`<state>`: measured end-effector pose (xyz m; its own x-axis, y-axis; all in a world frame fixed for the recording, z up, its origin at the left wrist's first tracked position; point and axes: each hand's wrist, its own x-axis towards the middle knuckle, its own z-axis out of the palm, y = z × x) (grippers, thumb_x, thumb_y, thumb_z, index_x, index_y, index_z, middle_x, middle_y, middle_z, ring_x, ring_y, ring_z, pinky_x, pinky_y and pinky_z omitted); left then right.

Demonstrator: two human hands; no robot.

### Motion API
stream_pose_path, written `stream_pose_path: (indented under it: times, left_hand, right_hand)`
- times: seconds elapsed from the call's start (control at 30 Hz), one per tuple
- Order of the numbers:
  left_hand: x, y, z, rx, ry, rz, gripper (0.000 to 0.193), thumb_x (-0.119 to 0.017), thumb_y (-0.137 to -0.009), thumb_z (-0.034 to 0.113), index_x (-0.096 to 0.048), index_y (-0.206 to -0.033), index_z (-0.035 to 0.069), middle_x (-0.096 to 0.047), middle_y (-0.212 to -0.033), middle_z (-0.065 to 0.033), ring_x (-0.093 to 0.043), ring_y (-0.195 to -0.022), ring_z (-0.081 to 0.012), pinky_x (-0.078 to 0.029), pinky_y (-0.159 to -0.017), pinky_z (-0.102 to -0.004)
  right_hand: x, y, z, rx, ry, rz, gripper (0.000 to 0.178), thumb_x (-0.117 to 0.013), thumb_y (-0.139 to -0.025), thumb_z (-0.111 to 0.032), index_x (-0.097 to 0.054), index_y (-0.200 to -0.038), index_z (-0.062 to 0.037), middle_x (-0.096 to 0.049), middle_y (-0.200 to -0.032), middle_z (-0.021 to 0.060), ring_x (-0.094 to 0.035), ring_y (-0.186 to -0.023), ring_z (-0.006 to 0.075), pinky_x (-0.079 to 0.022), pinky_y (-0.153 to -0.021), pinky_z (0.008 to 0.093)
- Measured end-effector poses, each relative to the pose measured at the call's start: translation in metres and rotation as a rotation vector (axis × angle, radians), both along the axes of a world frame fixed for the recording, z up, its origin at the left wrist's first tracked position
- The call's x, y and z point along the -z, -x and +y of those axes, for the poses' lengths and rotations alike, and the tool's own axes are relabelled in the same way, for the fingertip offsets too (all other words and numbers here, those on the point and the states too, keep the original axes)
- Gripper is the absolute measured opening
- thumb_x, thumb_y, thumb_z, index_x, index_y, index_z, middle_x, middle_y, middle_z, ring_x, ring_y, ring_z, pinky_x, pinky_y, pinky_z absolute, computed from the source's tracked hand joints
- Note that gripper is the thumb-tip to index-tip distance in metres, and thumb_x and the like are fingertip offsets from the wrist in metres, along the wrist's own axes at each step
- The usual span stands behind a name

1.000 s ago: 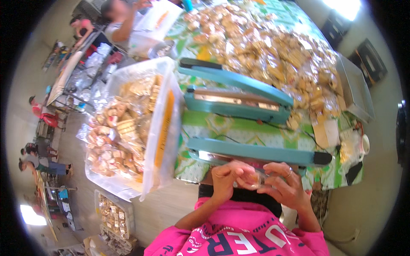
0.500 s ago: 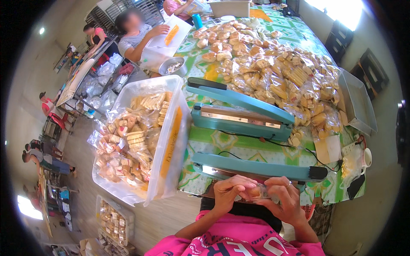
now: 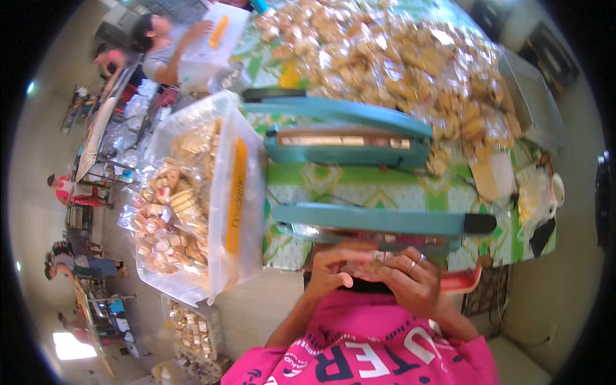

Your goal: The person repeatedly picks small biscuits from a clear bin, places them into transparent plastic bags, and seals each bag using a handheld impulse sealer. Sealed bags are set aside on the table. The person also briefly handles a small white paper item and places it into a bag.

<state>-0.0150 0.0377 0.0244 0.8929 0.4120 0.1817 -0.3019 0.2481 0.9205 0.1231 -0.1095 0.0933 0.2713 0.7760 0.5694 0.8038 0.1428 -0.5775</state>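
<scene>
Low in front of my chest, a small clear plastic bag (image 3: 367, 264) stretches between my two hands, just at the near edge of a teal heat sealer (image 3: 385, 217). What lies in the bag is blurred and partly covered by fingers. My left hand (image 3: 330, 269) has its fingers along the bag's left end, thumb pointing inward. Pinching the right end is my right hand (image 3: 410, 274), which wears a ring. The near sealer's long arm lies low, ending in a black tip. Behind it stands a second teal sealer (image 3: 346, 153) with its arm raised.
A clear plastic bin (image 3: 223, 256) of bagged bread pieces stands at the left. Bagged bread (image 3: 410, 70) heaps across the far table, with an empty-looking clear bin (image 3: 529, 96) at its right. Cords run right. A person (image 3: 160, 58) at far left holds a white panel.
The view has tilted and shifted, smearing much of the scene. My hands have moved up against the near sealer's front, and the bag is now held flatter between them.
</scene>
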Motion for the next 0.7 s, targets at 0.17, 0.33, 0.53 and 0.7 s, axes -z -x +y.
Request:
stream_pose_path:
  times: [0.17,0.33,0.53,0.7]
  left_hand:
    - [0.03,0.002,0.001,0.528,0.095,0.219,0.082,-0.087,-0.071,0.029,-0.05,-0.139,0.0,-0.058,-0.134,-0.0138,-0.049,-0.128,-0.0234,-0.036,-0.111,-0.0381]
    - [0.051,-0.004,-0.038,0.585,0.493,0.375,0.057,-0.074,-0.085,0.015,-0.048,-0.134,0.001,-0.062,-0.126,-0.0158,-0.062,-0.11,-0.021,-0.049,-0.099,-0.035]
    - [0.033,-0.014,-0.048,0.349,0.627,0.504,0.052,-0.067,-0.093,0.025,-0.047,-0.133,-0.002,-0.062,-0.125,-0.0164,-0.065,-0.109,-0.0239,-0.052,-0.095,-0.0363]
    - [0.013,-0.017,-0.045,0.296,0.63,0.604,0.059,-0.065,-0.094,0.032,-0.043,-0.135,-0.004,-0.06,-0.126,-0.0167,-0.064,-0.111,-0.0287,-0.053,-0.096,-0.0397]
  right_hand:
    - [0.019,-0.006,-0.015,-0.075,0.123,0.162,0.017,-0.07,-0.069,-0.01,-0.069,-0.087,-0.0113,-0.063,-0.086,0.0043,-0.06,-0.071,0.0242,-0.049,-0.061,0.034]
    - [0.045,-0.032,-0.02,0.057,0.327,0.217,0.015,-0.07,-0.073,-0.011,-0.068,-0.088,-0.0082,-0.064,-0.088,0.0063,-0.061,-0.075,0.029,-0.049,-0.066,0.0384]
    - [0.056,-0.063,0.004,0.207,0.305,-0.086,0.02,-0.067,-0.078,-0.012,-0.063,-0.097,-0.0068,-0.061,-0.101,0.0105,-0.057,-0.097,0.0305,-0.045,-0.081,0.0409]
    - [0.062,-0.083,0.011,-0.01,0.434,0.247,0.012,-0.064,-0.079,-0.013,-0.056,-0.087,-0.0065,-0.054,-0.092,0.0105,-0.055,-0.092,0.0295,-0.044,-0.083,0.0365]
